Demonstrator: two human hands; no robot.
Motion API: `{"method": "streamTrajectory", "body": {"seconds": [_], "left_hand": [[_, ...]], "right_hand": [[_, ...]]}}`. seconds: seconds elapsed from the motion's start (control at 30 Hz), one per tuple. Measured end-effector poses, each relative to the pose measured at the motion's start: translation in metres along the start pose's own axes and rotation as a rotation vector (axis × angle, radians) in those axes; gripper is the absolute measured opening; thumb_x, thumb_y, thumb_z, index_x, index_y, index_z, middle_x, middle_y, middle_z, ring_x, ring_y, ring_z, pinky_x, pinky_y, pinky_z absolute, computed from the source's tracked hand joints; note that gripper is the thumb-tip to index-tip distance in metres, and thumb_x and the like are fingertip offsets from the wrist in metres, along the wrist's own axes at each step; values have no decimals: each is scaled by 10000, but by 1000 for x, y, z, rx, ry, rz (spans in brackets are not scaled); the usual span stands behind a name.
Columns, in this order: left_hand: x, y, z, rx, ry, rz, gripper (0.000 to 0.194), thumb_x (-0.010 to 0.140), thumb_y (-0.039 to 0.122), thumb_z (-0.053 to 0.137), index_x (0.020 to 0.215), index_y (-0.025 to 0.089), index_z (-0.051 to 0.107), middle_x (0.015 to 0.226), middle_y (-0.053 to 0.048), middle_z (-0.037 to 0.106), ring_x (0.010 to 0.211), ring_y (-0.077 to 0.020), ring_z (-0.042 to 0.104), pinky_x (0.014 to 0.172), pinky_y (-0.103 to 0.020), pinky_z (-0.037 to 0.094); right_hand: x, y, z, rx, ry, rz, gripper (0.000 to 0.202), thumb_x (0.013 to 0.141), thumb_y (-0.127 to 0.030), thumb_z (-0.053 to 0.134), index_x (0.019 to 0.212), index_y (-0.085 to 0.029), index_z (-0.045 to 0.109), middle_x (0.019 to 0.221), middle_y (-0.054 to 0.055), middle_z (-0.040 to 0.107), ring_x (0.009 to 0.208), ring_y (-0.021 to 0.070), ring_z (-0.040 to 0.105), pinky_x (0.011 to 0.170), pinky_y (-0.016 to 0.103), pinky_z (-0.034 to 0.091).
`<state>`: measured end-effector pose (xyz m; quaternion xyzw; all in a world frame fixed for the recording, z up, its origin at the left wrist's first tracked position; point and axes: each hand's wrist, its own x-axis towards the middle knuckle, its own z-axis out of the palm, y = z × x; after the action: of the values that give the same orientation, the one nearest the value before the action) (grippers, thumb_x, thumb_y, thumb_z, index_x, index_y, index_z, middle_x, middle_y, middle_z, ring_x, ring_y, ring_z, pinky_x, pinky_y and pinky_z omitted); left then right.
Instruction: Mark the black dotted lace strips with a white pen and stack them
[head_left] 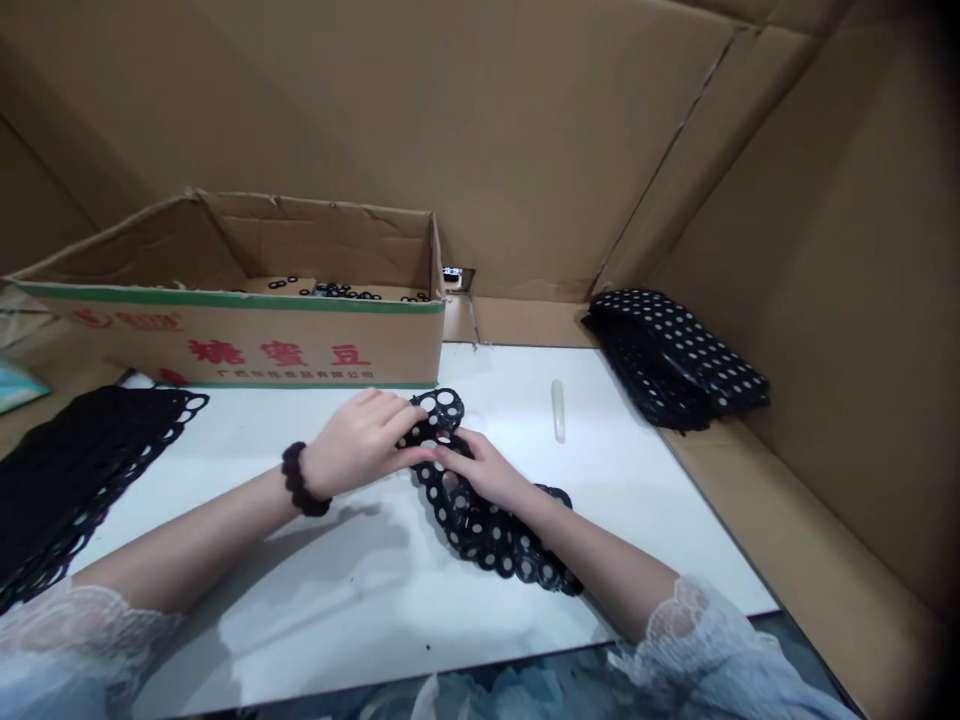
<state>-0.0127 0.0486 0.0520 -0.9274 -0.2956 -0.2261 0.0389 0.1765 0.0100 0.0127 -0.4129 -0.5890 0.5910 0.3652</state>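
Observation:
A black sheet of joined rings with round holes [480, 530] lies crumpled on the white board, its far end lifted between both hands. My left hand [367, 440] is closed on the far left edge, thumb and fingers pinching it. From the right, my right hand [487, 470] grips the same part, its thumb close to the left thumb. The near part of the sheet trails under my right forearm. Whether a loose ring sits between the fingertips is hidden.
A cardboard box [397, 345] with several loose black rings [341, 292] inside stands at the back left. A black stack of sheets [82, 460] lies left, a folded perforated black sheet [667, 350] right. A whitish stick [558, 410] rests on the white board [637, 520]. Cardboard walls [480, 130] enclose the back and right.

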Motion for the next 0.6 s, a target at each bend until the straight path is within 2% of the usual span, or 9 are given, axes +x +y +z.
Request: {"method": "streamTrajectory", "body": {"seconds": [0.13,0.23,0.3,0.33,0.37,0.47,0.5,0.53,0.6], "left_hand": [[-5,7,20,-426,-102,-243,277,817,388,458,909,168,597,890,-54,645,835,-172,574,767,-301,435],[-2,0,17,-840,-271,-461,276,783,391,506,870,151,612,856,-45,666,772,-164,601,701,-281,475],[0,-5,8,-947,-310,-560,287,782,388,508,863,135,616,824,-52,671,727,-161,605,664,-284,486],[0,-9,2,-910,-247,-601,291,787,389,500,864,134,616,813,-51,669,706,-155,603,652,-285,487],[1,-15,-5,-808,-126,-638,296,793,394,492,870,136,615,801,-46,662,684,-147,596,645,-287,484],[7,-44,-31,-209,468,-678,321,838,394,422,968,147,581,842,-37,619,713,-128,568,693,-297,461],[11,-57,-40,4,620,-658,330,862,376,377,998,143,568,884,-45,603,784,-134,555,744,-309,441],[16,-70,-47,170,682,-629,333,881,349,341,1020,140,560,938,-55,584,855,-143,535,787,-326,416],[25,-88,-57,353,637,-584,337,883,337,342,1032,135,566,999,-75,561,973,-186,490,839,-391,354]], "right_hand": [[-1,-3,2,42,-15,32,164,741,-326,523,741,-163,507,645,-21,435,568,85,405,557,224,376],[-1,-3,2,94,-43,52,149,733,-279,516,828,-166,539,650,-22,450,553,83,412,548,226,379],[-1,-3,2,119,-44,60,191,729,-248,506,893,-166,560,663,-18,472,544,80,407,541,223,379],[-1,-2,2,123,-38,63,199,730,-233,495,900,-164,570,671,-14,484,538,76,399,536,220,375],[-1,-2,2,124,-31,65,198,732,-220,484,896,-162,579,686,-9,500,533,73,393,533,218,371],[-2,-3,2,85,-60,64,196,750,-220,458,869,-160,601,737,10,540,543,78,401,539,223,379],[-3,-3,3,63,-75,62,202,757,-234,459,880,-162,601,742,14,544,554,85,413,545,227,388],[-3,-4,3,38,-79,56,212,761,-252,466,904,-165,597,745,16,546,571,92,430,557,232,399],[-3,-4,4,-16,-51,32,248,763,-287,487,962,-171,578,768,20,553,634,113,471,602,246,421]]}}
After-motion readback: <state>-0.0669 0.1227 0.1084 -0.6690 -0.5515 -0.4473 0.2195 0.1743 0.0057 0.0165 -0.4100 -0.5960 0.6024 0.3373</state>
